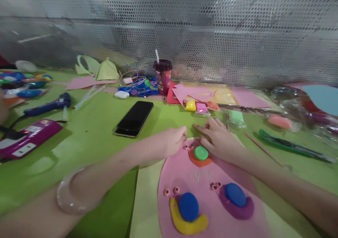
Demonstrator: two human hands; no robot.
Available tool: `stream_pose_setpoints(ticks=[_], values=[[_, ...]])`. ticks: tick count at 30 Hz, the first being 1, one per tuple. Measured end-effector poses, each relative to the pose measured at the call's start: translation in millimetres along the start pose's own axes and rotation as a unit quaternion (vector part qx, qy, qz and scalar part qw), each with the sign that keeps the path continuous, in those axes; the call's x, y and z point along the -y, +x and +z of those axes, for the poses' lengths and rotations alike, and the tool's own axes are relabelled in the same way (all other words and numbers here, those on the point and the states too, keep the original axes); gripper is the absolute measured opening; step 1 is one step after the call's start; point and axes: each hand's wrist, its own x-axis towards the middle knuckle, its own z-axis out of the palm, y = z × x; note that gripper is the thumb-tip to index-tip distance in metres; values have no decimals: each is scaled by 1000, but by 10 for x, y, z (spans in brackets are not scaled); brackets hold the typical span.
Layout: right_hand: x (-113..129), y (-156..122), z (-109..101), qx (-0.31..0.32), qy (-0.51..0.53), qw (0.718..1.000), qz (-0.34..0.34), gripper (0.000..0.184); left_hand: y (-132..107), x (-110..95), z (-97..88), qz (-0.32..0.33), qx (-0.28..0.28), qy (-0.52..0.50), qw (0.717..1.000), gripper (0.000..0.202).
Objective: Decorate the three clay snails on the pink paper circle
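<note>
My left hand (173,141) is closed in a pinch at the top left edge of a pink paper oval (169,174); anything between the fingertips is hidden. Across from it, my right hand (220,139) rests at the oval's top right, index finger stretched out and the other fingers partly bent. Between both hands lies an orange clay snail (203,161) with a green bottle-cap shell (201,153) and pink eyes. Lower down are a yellow clay snail (185,225) and a purple one (240,211), each with a blue cap shell. Small pale green clay strands mark the middle.
A black phone (136,116) lies left of my hands. Further left are a blue glue gun (49,104) and a magenta power strip (31,137). A lidded cup with straw (163,77) stands behind. Clay packets (201,107) and a green cutter (290,146) lie right.
</note>
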Motion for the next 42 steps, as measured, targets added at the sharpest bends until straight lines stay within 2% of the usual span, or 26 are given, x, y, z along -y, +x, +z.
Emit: stream_pose_setpoints(ticks=[23,27,33,38,42], values=[[-39,-2,53,-18,14,1000,-13,37,-17,-6,15,-4,0,-2,1000,21],[-34,-22,24,-31,32,999,-20,32,-1,4,18,4,-1,-3,1000,16],[-78,-10,19,-53,26,998,-10,32,-22,-53,1,-13,-6,5,1000,20],[-114,6,52,-39,-3,999,-26,33,-37,-78,-3,-21,-1,22,1000,21],[-98,-37,-15,-39,-23,997,-57,30,-27,-93,-5,-27,10,45,999,19]])
